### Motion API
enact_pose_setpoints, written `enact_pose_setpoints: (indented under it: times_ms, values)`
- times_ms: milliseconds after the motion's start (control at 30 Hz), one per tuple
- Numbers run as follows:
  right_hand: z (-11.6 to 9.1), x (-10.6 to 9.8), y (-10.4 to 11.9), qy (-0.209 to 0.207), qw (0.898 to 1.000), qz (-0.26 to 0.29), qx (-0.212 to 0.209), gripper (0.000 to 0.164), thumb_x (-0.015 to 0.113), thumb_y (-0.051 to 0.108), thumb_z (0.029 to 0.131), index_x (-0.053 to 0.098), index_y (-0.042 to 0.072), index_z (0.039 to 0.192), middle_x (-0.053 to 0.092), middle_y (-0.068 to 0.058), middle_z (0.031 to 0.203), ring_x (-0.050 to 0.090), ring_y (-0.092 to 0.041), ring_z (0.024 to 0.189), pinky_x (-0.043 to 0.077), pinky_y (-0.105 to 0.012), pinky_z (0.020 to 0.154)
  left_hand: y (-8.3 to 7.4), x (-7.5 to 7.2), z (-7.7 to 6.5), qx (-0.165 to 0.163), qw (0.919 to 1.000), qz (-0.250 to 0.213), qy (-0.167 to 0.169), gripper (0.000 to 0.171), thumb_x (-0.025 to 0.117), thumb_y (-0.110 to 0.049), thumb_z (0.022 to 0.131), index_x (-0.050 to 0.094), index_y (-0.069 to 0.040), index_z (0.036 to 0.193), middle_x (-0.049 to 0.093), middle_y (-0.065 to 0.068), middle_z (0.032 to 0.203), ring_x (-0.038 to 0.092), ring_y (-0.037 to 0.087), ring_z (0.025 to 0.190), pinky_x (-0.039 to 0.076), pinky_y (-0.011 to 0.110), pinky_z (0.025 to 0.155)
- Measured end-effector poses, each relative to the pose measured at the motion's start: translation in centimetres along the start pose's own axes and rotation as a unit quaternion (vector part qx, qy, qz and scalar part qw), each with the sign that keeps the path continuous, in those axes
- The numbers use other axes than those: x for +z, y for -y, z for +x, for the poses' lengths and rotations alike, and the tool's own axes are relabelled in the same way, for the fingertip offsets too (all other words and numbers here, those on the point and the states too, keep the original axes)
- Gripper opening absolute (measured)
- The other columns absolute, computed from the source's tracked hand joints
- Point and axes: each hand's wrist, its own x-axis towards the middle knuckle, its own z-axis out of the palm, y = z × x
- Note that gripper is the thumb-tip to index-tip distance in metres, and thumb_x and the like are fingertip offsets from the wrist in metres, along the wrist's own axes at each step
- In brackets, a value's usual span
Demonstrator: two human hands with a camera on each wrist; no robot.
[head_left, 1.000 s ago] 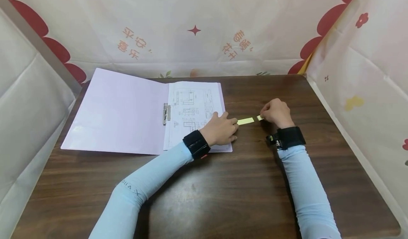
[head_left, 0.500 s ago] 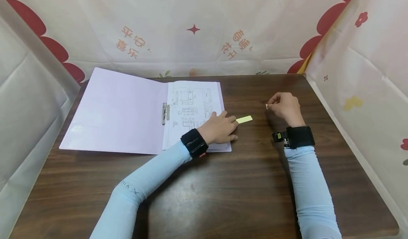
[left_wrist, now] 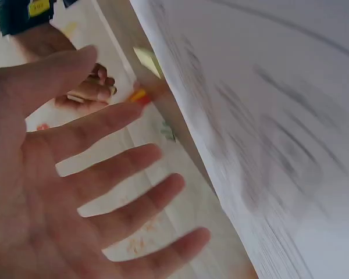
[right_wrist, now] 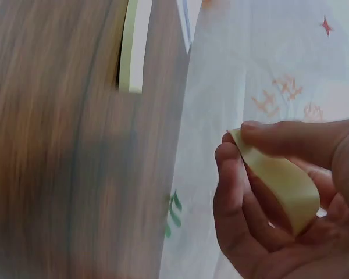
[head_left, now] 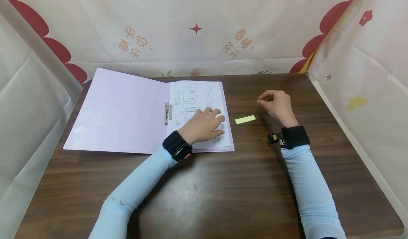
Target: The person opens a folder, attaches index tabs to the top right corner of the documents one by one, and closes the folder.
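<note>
A yellow sticky note (right_wrist: 282, 177) curls between the thumb and fingertips of my right hand (head_left: 277, 106), which pinches it by one edge above the right part of the table. Beside the folder, a narrow pad of yellow sticky notes (head_left: 245, 119) lies on the wood, between my two hands. My left hand (head_left: 202, 127) is over the printed drawing sheets (head_left: 178, 138), its fingers spread; in the left wrist view those fingers hold nothing. Whether the left palm touches the paper is unclear. The sheets sit in a pale purple folder (head_left: 121, 115), which lies spread out flat.
A metal clip (head_left: 166, 113) stands at the folder's spine, left of the sheets. The brown wooden table (head_left: 223, 196) stretches in front of both arms. Patterned cloth (head_left: 191, 5) hangs along the back and both sides.
My right hand has pulled a sticky note from the pad and moved up and away with it. The left hand has let go of the pad and shifted left over the sheets.
</note>
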Motion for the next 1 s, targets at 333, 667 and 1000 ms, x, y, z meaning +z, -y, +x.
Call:
enact_pose_setpoints:
  times_ms: [333, 667, 1000]
  values:
    - [5.6, 4.1, 2.7, 0.066, 0.995, 0.079, 0.005, 0.016, 0.074, 0.019, 0.095, 0.074, 0.006, 0.104, 0.07, -0.013, 0.101, 0.062, -0.025, 0.09, 0.048, -0.033, 0.075, 1.7, 0.7, -1.6, -0.058, 0.9978, -0.004, 0.032, 0.075, 0.074, -0.063, 0.086, 0.057, -0.022, 0.146, 0.056, 0.01, 0.146, 0.052, 0.033, 0.127, 0.046, 0.059, 0.104]
    - [13.1, 10.2, 4.4, 0.088, 0.961, 0.23, 0.124, 0.018, 0.073, 0.01, 0.096, 0.073, 0.003, 0.111, 0.071, -0.009, 0.105, 0.073, -0.016, 0.09, 0.061, -0.023, 0.081, 2.4, 1.7, -2.0, -0.062, 0.997, -0.02, 0.041, 0.075, 0.076, -0.061, 0.086, 0.056, -0.022, 0.147, 0.056, 0.009, 0.146, 0.053, 0.033, 0.125, 0.048, 0.057, 0.102]
    - [15.4, 11.2, 6.4, 0.116, 0.966, 0.183, 0.139, 0.02, 0.073, 0.014, 0.096, 0.077, 0.002, 0.111, 0.072, -0.011, 0.107, 0.071, -0.017, 0.085, 0.058, -0.021, 0.075, 2.6, 1.7, -2.1, -0.062, 0.9973, -0.014, 0.036, 0.078, 0.076, -0.064, 0.084, 0.056, -0.023, 0.147, 0.056, 0.008, 0.146, 0.052, 0.032, 0.127, 0.05, 0.056, 0.102]
